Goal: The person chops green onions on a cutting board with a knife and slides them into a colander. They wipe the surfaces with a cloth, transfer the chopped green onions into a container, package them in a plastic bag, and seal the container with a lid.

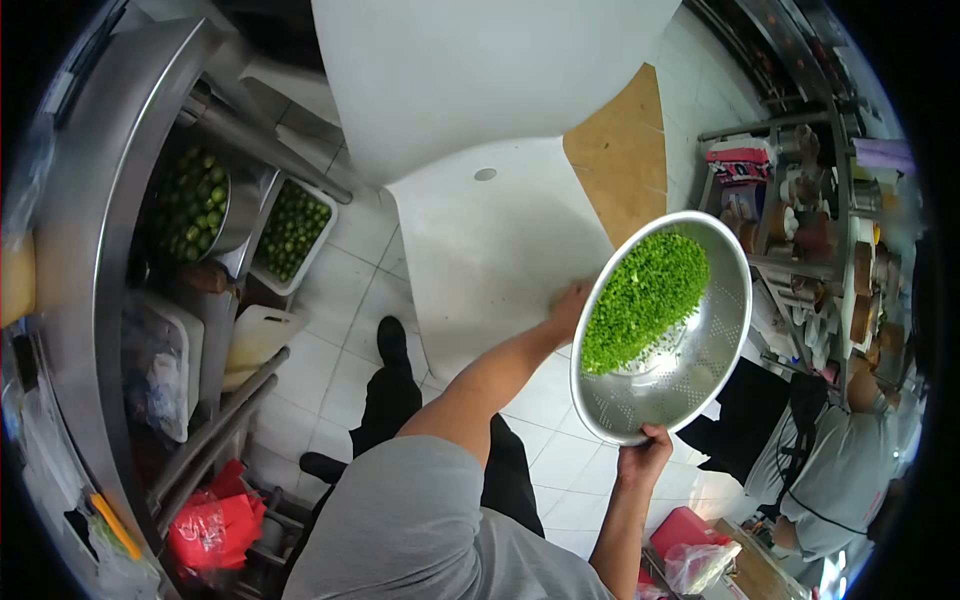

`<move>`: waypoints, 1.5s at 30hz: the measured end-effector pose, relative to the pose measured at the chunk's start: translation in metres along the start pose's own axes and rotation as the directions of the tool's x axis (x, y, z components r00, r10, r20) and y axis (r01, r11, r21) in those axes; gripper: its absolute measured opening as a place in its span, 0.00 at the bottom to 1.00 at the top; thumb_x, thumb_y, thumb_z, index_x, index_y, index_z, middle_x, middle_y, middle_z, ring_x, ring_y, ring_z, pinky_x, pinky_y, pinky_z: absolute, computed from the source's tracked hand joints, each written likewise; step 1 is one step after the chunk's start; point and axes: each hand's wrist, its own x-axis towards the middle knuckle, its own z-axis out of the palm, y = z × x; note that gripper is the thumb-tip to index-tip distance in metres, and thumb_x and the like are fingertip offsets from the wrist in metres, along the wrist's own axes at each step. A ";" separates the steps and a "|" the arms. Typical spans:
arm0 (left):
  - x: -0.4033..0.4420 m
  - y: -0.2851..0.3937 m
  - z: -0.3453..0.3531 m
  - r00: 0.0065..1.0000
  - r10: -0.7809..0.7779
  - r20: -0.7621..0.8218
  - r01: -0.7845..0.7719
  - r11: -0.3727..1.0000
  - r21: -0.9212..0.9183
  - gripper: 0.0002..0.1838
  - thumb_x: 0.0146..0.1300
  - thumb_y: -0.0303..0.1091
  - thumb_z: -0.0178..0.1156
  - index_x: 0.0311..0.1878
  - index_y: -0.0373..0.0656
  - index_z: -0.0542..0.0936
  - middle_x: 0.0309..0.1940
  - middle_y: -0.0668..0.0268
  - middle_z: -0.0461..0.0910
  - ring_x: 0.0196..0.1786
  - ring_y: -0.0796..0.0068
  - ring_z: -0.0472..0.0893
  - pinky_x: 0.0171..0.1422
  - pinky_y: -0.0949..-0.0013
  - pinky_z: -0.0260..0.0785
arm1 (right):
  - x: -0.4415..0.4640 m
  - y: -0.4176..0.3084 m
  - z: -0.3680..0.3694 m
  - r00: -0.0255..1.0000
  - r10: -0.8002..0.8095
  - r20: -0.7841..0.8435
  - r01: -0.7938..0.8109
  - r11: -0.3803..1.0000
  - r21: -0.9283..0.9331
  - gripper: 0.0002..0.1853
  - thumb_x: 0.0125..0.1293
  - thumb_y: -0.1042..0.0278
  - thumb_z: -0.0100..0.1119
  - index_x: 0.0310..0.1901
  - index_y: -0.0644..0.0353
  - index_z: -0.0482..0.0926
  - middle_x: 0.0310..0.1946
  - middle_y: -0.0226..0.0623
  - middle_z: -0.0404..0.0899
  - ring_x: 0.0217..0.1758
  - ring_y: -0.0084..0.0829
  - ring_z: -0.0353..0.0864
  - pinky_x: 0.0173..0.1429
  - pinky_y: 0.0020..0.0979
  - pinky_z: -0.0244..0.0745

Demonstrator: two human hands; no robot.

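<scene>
A metal colander [722,370] is tilted in front of me, with a heap of finely chopped greens [648,300], which look like scallions, gathered on its upper left side. My right hand [645,456] grips its near rim, thumb over the edge. My left hand [572,306] is at the colander's left rim; its fingers are partly hidden behind the bowl. Below and beyond my left hand is a smooth white surface [480,240] with a small round grey spot.
Left, a steel table [150,90] has a pot of small green citrus fruits [195,200] and a white tub [292,235] of them beneath. A red plastic bag [215,525] lies lower left. Right are crowded shelves [800,265] and another person [840,470]. Brown cardboard [625,150] lies beyond.
</scene>
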 end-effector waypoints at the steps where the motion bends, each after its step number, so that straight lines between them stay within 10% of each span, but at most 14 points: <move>1: -0.012 0.000 -0.011 0.999 -0.018 -0.049 0.011 0.989 -0.149 0.21 0.60 0.35 0.51 0.56 0.42 0.73 0.56 0.58 0.74 0.59 0.55 0.71 0.64 0.55 0.61 | -0.001 -0.004 0.001 1.000 -0.002 0.010 0.002 1.000 -0.012 0.28 0.41 0.81 0.49 0.51 0.71 0.70 0.50 0.44 0.74 0.56 0.41 0.73 0.67 0.42 0.65; 6: -0.092 -0.103 -0.141 0.985 -0.043 -0.167 0.052 0.998 0.048 0.14 0.64 0.31 0.48 0.49 0.42 0.78 0.49 0.59 0.78 0.57 0.59 0.73 0.62 0.61 0.65 | 0.002 -0.010 0.007 0.999 -0.018 0.046 0.021 0.999 -0.050 0.27 0.41 0.82 0.48 0.50 0.71 0.70 0.49 0.43 0.74 0.55 0.41 0.73 0.67 0.41 0.65; 7: -0.114 -0.096 -0.204 0.918 -0.384 -0.099 0.389 0.920 0.043 0.14 0.66 0.33 0.48 0.48 0.40 0.79 0.48 0.57 0.78 0.54 0.55 0.74 0.61 0.58 0.63 | 0.001 -0.010 0.009 0.998 -0.034 0.050 0.036 0.998 -0.056 0.27 0.41 0.82 0.48 0.50 0.71 0.70 0.49 0.42 0.75 0.55 0.41 0.73 0.67 0.41 0.65; 10: -0.228 -0.179 -0.284 0.806 -0.452 -0.382 0.576 0.748 0.330 0.21 0.51 0.19 0.52 0.51 0.37 0.74 0.43 0.50 0.74 0.47 0.46 0.71 0.55 0.49 0.61 | 0.009 -0.009 -0.001 0.999 -0.017 0.036 0.019 0.999 -0.051 0.26 0.41 0.82 0.48 0.49 0.71 0.71 0.49 0.42 0.74 0.55 0.40 0.73 0.68 0.40 0.64; 13: -0.209 -0.147 -0.314 0.558 -0.596 -0.577 0.705 0.707 -0.048 0.22 0.50 0.17 0.50 0.52 0.35 0.72 0.50 0.48 0.70 0.54 0.46 0.68 0.60 0.46 0.57 | 0.010 -0.004 0.005 0.998 -0.034 0.057 0.037 0.998 -0.047 0.26 0.41 0.82 0.48 0.48 0.71 0.71 0.49 0.42 0.75 0.55 0.39 0.73 0.67 0.40 0.65; 17: -0.161 -0.099 -0.190 0.972 -0.211 -0.101 0.233 0.902 0.363 0.27 0.54 0.24 0.49 0.61 0.33 0.66 0.61 0.47 0.65 0.66 0.49 0.62 0.66 0.51 0.56 | 0.018 0.005 0.001 0.998 -0.040 0.041 0.040 0.999 -0.002 0.25 0.41 0.82 0.48 0.47 0.71 0.72 0.48 0.41 0.75 0.55 0.39 0.73 0.66 0.40 0.66; 20: -0.116 -0.050 -0.115 0.941 0.169 0.294 -0.245 0.938 0.244 0.23 0.58 0.33 0.48 0.58 0.43 0.73 0.63 0.61 0.67 0.66 0.60 0.65 0.63 0.54 0.61 | 0.025 0.011 -0.002 0.999 -0.020 0.030 0.019 1.000 0.022 0.24 0.42 0.81 0.48 0.46 0.70 0.72 0.47 0.41 0.75 0.54 0.39 0.74 0.66 0.40 0.67; 24: 0.011 -0.032 -0.098 0.893 0.354 0.277 -0.409 0.896 0.172 0.21 0.60 0.35 0.49 0.57 0.43 0.73 0.58 0.57 0.71 0.56 0.57 0.74 0.63 0.49 0.60 | 0.032 0.017 -0.012 1.000 -0.002 0.003 0.002 0.999 0.036 0.23 0.42 0.81 0.48 0.46 0.70 0.73 0.47 0.40 0.76 0.53 0.39 0.74 0.65 0.40 0.67; 28: 0.118 -0.093 -0.130 0.975 0.134 0.178 -0.203 0.866 0.457 0.13 0.59 0.33 0.51 0.45 0.45 0.77 0.41 0.60 0.78 0.48 0.63 0.78 0.52 0.61 0.69 | 0.029 0.016 -0.016 1.000 0.017 0.009 -0.018 1.000 0.020 0.24 0.41 0.81 0.48 0.46 0.69 0.73 0.47 0.40 0.76 0.54 0.39 0.74 0.66 0.40 0.66; 34: -0.044 -0.164 -0.271 0.972 -0.105 -0.210 0.213 0.768 0.604 0.25 0.57 0.27 0.50 0.60 0.40 0.70 0.56 0.56 0.71 0.57 0.52 0.71 0.60 0.55 0.62 | 0.025 0.002 -0.006 0.998 -0.013 0.069 0.016 0.999 -0.051 0.23 0.40 0.81 0.48 0.45 0.71 0.71 0.46 0.39 0.74 0.52 0.38 0.73 0.64 0.38 0.66; 35: -0.090 -0.186 -0.262 0.889 -0.341 -0.306 0.456 0.611 0.647 0.20 0.59 0.29 0.50 0.57 0.41 0.72 0.56 0.58 0.73 0.55 0.54 0.74 0.59 0.55 0.66 | 0.021 0.000 -0.001 0.996 -0.026 0.084 0.032 0.997 -0.066 0.22 0.40 0.81 0.48 0.43 0.71 0.72 0.45 0.39 0.73 0.51 0.37 0.73 0.63 0.37 0.65; 38: -0.197 -0.109 -0.324 0.337 -0.868 0.365 0.582 0.497 0.644 0.25 0.58 0.29 0.54 0.60 0.37 0.67 0.56 0.49 0.72 0.57 0.52 0.74 0.61 0.55 0.67 | 0.015 -0.019 0.006 0.979 -0.041 0.201 0.074 0.984 -0.164 0.15 0.41 0.83 0.48 0.35 0.70 0.73 0.38 0.37 0.74 0.44 0.34 0.73 0.58 0.34 0.67; 39: -0.239 -0.110 -0.315 0.400 -0.886 0.236 0.605 0.448 0.658 0.21 0.56 0.30 0.56 0.55 0.35 0.72 0.52 0.50 0.75 0.55 0.53 0.76 0.60 0.58 0.69 | 0.018 -0.026 0.011 0.970 -0.058 0.235 0.103 0.978 -0.184 0.14 0.41 0.83 0.48 0.34 0.70 0.73 0.37 0.37 0.74 0.43 0.34 0.73 0.57 0.34 0.67; 45: -0.242 0.072 -0.409 0.481 -0.876 -0.030 0.872 0.482 -0.088 0.17 0.59 0.41 0.58 0.45 0.39 0.78 0.41 0.52 0.81 0.47 0.56 0.80 0.50 0.62 0.70 | 0.005 -0.078 0.067 0.862 0.172 0.477 -0.073 0.973 -0.217 0.22 0.40 0.85 0.49 0.43 0.74 0.71 0.42 0.41 0.74 0.46 0.37 0.74 0.57 0.36 0.69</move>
